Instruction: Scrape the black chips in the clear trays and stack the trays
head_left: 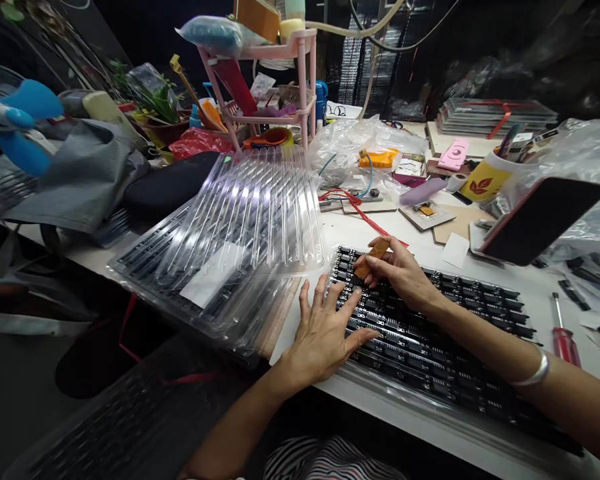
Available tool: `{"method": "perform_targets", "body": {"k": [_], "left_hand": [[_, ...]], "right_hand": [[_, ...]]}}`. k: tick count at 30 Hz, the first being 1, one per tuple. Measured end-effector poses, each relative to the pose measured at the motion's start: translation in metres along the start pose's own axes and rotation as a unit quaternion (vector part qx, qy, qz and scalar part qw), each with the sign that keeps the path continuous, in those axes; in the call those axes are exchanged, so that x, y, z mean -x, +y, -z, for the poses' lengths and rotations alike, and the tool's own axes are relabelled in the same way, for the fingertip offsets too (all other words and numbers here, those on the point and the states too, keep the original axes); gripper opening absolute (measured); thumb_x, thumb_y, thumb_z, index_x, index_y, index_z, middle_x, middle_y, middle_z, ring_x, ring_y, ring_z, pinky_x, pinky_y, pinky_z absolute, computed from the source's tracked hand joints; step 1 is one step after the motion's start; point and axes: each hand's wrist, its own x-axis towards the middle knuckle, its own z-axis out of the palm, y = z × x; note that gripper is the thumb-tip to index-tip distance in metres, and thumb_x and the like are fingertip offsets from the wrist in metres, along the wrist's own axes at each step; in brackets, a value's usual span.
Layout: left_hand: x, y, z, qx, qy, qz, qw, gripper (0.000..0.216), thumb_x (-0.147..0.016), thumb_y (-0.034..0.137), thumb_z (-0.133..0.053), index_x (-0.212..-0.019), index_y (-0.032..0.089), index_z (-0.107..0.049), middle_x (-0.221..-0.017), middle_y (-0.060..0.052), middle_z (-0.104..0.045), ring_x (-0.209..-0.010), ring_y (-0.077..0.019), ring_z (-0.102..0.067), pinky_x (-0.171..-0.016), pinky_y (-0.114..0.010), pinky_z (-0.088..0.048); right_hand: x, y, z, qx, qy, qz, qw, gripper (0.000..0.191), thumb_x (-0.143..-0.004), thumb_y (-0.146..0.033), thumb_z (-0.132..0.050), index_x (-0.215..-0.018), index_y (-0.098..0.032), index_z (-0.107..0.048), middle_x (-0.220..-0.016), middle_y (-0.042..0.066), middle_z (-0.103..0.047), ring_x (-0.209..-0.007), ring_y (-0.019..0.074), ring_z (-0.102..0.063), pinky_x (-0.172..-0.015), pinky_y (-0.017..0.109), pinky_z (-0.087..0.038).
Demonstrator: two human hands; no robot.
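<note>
Striped cloth (330,460): bottom centre of the frame, closest to my camera.
Left hand (325,333): splayed across the tray's left end, pinching nothing I can see.
Right hand (400,273): grip pinching the amber piece (373,259) between thumb and fingers.
Amber piece: centre of the frame, over the tray's upper-left corner; I cannot tell whether it touches.
Clear tray (405,388): centre to lower right on the counter (345,228), rows of black parts (480,300) filling what shows.
Progress: under way, I judge; which rows are finished or left I cannot tell.
</note>
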Motion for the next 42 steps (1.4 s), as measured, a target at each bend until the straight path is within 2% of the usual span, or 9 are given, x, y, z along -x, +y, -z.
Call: {"method": "perform_targets", "body": {"k": [5, 10, 13, 17, 22, 27, 32, 37, 42], "left_hand": [[-0.001, 0.001, -0.001, -0.008, 0.008, 0.001, 1.000, 0.061, -0.087, 0.061, -0.033, -0.133, 0.022, -0.046, -0.135, -0.012, -0.043, -0.138, -0.0339, -0.016, -0.108, -0.064, -0.010], [-0.001, 0.000, -0.001, 0.024, 0.012, 0.000, 1.000, 0.061, -0.086, 0.062, -0.037, -0.133, 0.025, -0.046, -0.134, -0.012, -0.042, -0.138, -0.0340, -0.016, -0.108, -0.064, -0.009], [0.000, -0.006, 0.003, 0.087, 0.044, 0.002, 0.995, 0.063, -0.086, 0.060, -0.039, -0.139, 0.026, -0.037, -0.134, -0.011, -0.041, -0.138, -0.0318, -0.018, -0.109, -0.059, -0.012], [0.010, -0.021, 0.012, 0.193, 0.113, 0.011, 0.975, 0.049, -0.095, 0.042, -0.036, -0.140, 0.023, -0.036, -0.134, -0.010, -0.043, -0.132, -0.0228, -0.034, -0.110, -0.043, -0.026], [0.043, -0.039, 0.016, 0.239, 0.099, 0.020, 0.966, 0.050, -0.092, 0.037, -0.046, -0.139, 0.022, -0.038, -0.140, -0.009, -0.044, -0.132, -0.0205, -0.038, -0.110, -0.038, -0.030], [0.065, -0.036, 0.003, 0.189, 0.016, -0.013, 0.982, 0.091, -0.078, 0.048, -0.063, -0.148, 0.028, -0.009, -0.154, -0.010, -0.017, -0.141, -0.0275, -0.016, -0.114, -0.046, -0.022], [0.063, -0.033, -0.015, 0.188, 0.043, -0.021, 0.981, 0.097, -0.075, 0.043, -0.067, -0.147, 0.033, -0.003, -0.154, -0.009, -0.018, -0.140, -0.0256, -0.018, -0.114, -0.044, -0.023], [0.063, -0.036, -0.018, 0.185, 0.044, -0.042, 0.981, 0.102, -0.070, 0.041, -0.072, -0.147, 0.033, -0.005, -0.154, -0.010, -0.015, -0.140, -0.0265, -0.018, -0.113, -0.043, -0.025], [0.064, -0.037, -0.022, 0.162, 0.096, -0.049, 0.981, 0.093, -0.076, 0.040, -0.066, -0.147, 0.031, -0.005, -0.149, -0.012, -0.031, -0.136, -0.0239, -0.032, -0.110, -0.040, -0.032]], "right_hand": [[0.000, 0.001, -0.004, 0.040, 0.008, 0.023, 0.999, 0.034, -0.079, -0.039, -0.061, -0.095, -0.022, -0.036, -0.086, 0.002, -0.065, -0.054, 0.0110, -0.058, -0.047, 0.026, -0.047], [0.005, -0.018, 0.000, -0.007, 0.022, 0.030, 0.999, 0.038, -0.077, -0.039, -0.063, -0.101, -0.022, -0.038, -0.085, 0.002, -0.066, -0.055, 0.0124, -0.060, -0.050, 0.029, -0.050], [0.021, -0.040, 0.007, 0.017, 0.075, 0.067, 0.995, 0.037, -0.079, -0.035, -0.063, -0.106, -0.023, -0.040, -0.087, 0.003, -0.066, -0.060, 0.0136, -0.061, -0.052, 0.028, -0.051], [0.063, -0.054, 0.014, 0.089, 0.124, 0.058, 0.986, 0.037, -0.080, -0.035, -0.062, -0.110, -0.024, -0.043, -0.084, 0.004, -0.066, -0.069, 0.0174, -0.064, -0.049, 0.025, -0.050], [0.127, -0.036, 0.011, 0.173, 0.136, 0.011, 0.976, 0.033, -0.082, -0.043, -0.059, -0.108, -0.024, -0.052, -0.087, 0.006, -0.067, -0.072, 0.0180, -0.064, -0.053, 0.026, -0.054], [0.169, -0.012, -0.001, 0.120, 0.202, 0.011, 0.972, 0.033, -0.082, -0.039, -0.060, -0.110, -0.024, -0.053, -0.089, 0.006, -0.067, -0.072, 0.0188, -0.064, -0.053, 0.026, -0.053], [0.182, -0.001, -0.022, 0.029, 0.241, -0.006, 0.970, 0.031, -0.082, -0.037, -0.061, -0.109, -0.023, -0.053, -0.086, 0.006, -0.067, -0.067, 0.0171, -0.061, -0.049, 0.024, -0.051], [0.182, 0.003, -0.033, -0.008, 0.225, -0.009, 0.974, 0.032, -0.082, -0.035, -0.061, -0.110, -0.023, -0.053, -0.085, 0.006, -0.067, -0.067, 0.0166, -0.060, -0.049, 0.024, -0.050], [0.183, 0.006, -0.035, -0.023, 0.222, -0.009, 0.975, 0.032, -0.082, -0.033, -0.061, -0.111, -0.023, -0.052, -0.087, 0.006, -0.067, -0.067, 0.0158, -0.059, -0.050, 0.024, -0.050]]}}
